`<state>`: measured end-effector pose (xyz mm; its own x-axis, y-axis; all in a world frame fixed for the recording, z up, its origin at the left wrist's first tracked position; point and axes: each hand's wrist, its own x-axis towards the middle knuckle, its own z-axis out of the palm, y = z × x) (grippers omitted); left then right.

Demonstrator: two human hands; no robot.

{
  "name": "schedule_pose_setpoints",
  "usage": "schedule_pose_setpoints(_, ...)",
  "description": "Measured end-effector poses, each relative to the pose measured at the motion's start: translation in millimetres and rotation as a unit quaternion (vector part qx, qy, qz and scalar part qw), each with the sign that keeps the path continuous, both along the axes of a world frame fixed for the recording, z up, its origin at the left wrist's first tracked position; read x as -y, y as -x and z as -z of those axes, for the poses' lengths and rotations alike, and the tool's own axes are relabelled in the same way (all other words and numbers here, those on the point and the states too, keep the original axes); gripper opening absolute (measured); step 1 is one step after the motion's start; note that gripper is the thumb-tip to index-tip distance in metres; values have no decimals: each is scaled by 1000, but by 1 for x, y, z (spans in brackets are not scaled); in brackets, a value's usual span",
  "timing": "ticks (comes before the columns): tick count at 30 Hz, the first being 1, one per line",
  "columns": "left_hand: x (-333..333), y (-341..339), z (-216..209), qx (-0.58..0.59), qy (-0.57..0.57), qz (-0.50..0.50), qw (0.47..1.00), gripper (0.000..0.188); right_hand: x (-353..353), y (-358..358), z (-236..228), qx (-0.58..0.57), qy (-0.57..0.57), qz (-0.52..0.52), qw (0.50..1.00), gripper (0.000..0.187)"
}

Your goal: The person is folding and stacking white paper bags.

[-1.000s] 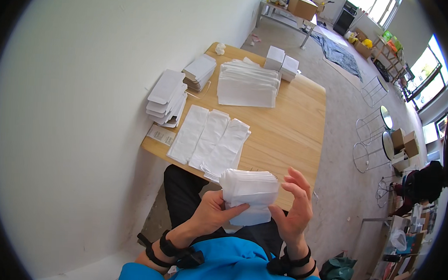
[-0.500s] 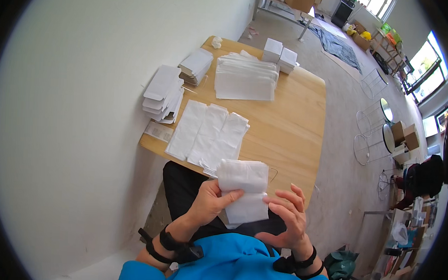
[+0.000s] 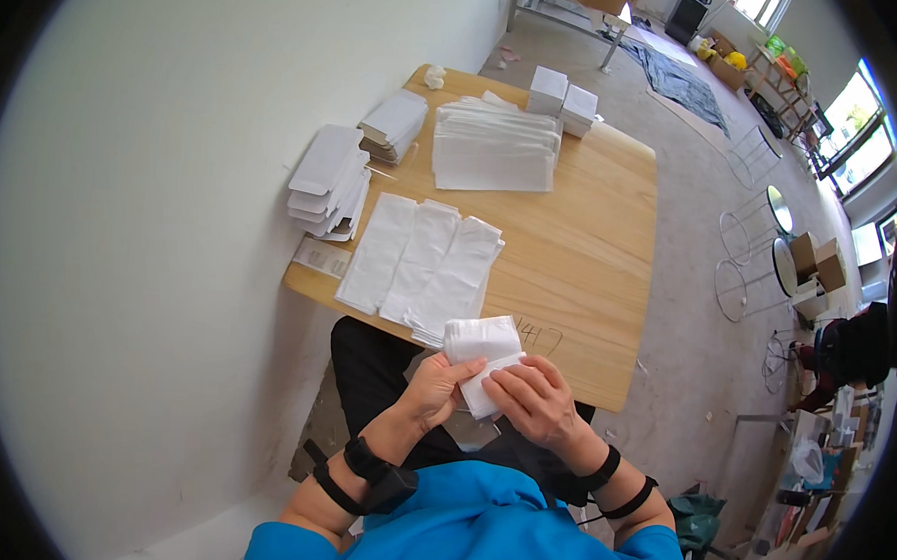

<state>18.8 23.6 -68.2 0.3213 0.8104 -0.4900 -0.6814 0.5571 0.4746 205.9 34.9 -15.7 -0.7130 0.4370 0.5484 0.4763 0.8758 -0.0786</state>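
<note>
L hand & R hand hold 1 wht stack nr 3 long piles.

We're up on the wearer's head, one wide fisheye looking down and forward: fingers close at lower centre, worktop beyond them mid-frame, wall filling the left, floor stretching away upper right.

The held stack, sheets and boxes are showing plain white. The tabletop is showing honey-tan with streaky wood grain. The shirt is glowing bright blue, trousers and straps are showing black, the floor is looking grey.
</note>
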Motion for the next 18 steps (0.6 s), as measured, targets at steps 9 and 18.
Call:
schedule_pose_setpoints(9, -9, -11, 13, -109, 11, 86, 990, 39, -32, -26, -8, -89, 314, 65, 943, 23)
schedule_pose_setpoints(18, 13, 6, 27, -95, 0, 49, 994, 43, -167, -122, 21, -202, 399, 375, 812, 11)
